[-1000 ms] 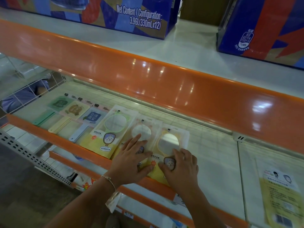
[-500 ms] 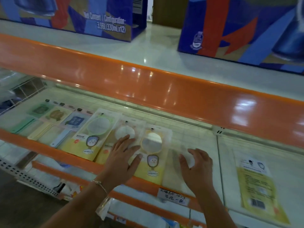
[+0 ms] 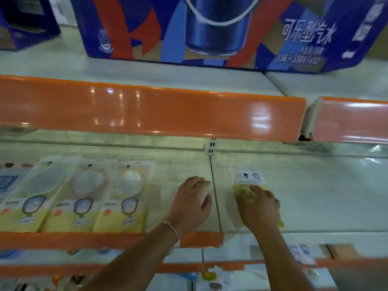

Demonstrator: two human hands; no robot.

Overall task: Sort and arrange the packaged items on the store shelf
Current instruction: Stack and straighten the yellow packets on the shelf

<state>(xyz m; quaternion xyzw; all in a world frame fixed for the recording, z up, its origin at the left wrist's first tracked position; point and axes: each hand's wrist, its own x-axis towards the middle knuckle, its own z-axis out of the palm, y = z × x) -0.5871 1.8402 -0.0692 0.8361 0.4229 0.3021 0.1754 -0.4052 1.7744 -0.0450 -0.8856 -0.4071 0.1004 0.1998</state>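
Three yellow mirror packs [image 3: 123,196] lie side by side on the white shelf [image 3: 178,164], left of my hands. My left hand [image 3: 193,202] hovers or rests palm down on bare shelf just right of them, fingers relaxed. To the right of the shelf's divider seam, a single yellow pack with a white label [image 3: 248,178] lies flat. My right hand [image 3: 258,208] lies on its lower part, fingers curled onto it, covering most of the yellow area. The frame is blurred by motion.
An orange rail [image 3: 147,110] of the upper shelf overhangs the back. Big blue drink cartons [image 3: 210,32] stand on top. An orange front lip [image 3: 105,240] edges the shelf. More packs [image 3: 8,181] lie at far left; lower shelves hold small goods.
My view swung right. My right hand moved from beside the mirror packs across the seam onto the single yellow pack. My left hand left the mirror packs and shifted right onto bare shelf.
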